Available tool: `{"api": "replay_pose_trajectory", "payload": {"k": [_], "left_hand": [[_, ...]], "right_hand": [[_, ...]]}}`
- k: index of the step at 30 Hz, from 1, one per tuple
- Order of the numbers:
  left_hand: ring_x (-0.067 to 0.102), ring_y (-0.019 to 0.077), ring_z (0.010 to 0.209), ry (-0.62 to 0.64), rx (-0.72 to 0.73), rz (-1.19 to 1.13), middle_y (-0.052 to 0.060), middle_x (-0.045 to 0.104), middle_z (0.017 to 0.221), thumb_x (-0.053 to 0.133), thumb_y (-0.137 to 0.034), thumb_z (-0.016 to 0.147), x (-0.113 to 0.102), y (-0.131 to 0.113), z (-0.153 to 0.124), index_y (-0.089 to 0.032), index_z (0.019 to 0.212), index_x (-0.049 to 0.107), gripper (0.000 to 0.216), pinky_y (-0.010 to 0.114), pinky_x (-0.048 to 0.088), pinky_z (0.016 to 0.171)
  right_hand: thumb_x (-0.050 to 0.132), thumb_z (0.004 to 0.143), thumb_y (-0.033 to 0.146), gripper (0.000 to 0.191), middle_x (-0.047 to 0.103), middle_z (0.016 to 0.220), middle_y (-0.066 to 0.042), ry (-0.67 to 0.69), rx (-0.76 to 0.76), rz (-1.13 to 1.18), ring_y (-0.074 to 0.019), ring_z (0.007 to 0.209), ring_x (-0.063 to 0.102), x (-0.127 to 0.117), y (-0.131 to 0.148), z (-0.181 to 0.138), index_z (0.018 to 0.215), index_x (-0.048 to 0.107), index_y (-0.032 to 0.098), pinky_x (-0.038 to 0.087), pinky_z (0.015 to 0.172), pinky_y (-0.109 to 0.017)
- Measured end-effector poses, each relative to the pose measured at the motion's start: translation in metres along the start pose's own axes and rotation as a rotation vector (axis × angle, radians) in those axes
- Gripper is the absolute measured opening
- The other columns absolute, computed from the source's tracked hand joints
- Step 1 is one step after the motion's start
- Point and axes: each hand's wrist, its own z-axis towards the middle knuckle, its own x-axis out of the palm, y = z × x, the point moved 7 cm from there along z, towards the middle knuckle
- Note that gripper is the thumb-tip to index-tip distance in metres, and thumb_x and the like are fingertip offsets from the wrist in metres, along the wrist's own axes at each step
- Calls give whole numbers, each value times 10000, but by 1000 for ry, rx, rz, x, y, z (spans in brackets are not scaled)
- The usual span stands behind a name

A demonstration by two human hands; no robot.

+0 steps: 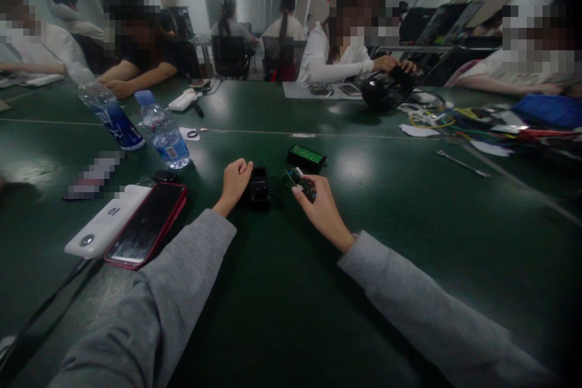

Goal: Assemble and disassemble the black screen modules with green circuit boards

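Note:
My left hand (235, 180) is curled into a loose fist and rests against the left side of a small black box-shaped part (259, 188) on the dark green table (282, 291). My right hand (318, 209) pinches a small circuit board (301, 182) with green and dark parts, holding it just right of the black part. A second black piece with a green board on top (307, 157) lies a little farther back. Both my arms wear grey sleeves.
A red-cased phone (148, 224) and a white power bank (107, 221) lie at my left, with two water bottles (163, 130) behind them. Several other people sit around the table; one opposite handles a black round device (379, 94). Cables and papers (454, 121) clutter the right.

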Motion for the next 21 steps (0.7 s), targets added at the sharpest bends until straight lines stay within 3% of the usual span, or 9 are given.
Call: {"api": "replay_pose_trajectory", "payload": {"k": [3,9,16,21], "left_hand": [[311,99,520,0,-1,-12,-56,304,522,557,-252,837,0,0,0,-199,547,246,429,274,255,555],[313,97,519,-1,12,-5,-57,302,521,552,-264,843,0,-2,-1,-199,547,249,429,274,265,563],[329,99,526,5,18,-13,-56,317,528,547,-255,844,0,-2,0,-200,549,252,421,269,275,566],[324,99,523,1,6,-19,-58,301,526,550,-250,843,0,-1,0,-200,547,240,432,267,277,566]], "right_hand": [[587,847,397,421,534,1176,-144,-1,-26,-17,-275,1065,556,0,3,0,1194,513,170,482,906,-465],[423,942,402,367,588,1158,-125,-26,87,103,-248,1033,569,-1,-14,2,1216,512,175,467,898,-443],[326,959,427,385,580,1103,-129,-123,107,-53,-275,1069,471,-5,-27,3,1138,562,180,388,956,-488],[361,938,427,380,558,1119,-139,-153,123,-88,-289,1099,444,-6,-33,2,1144,547,168,376,967,-504]]}}
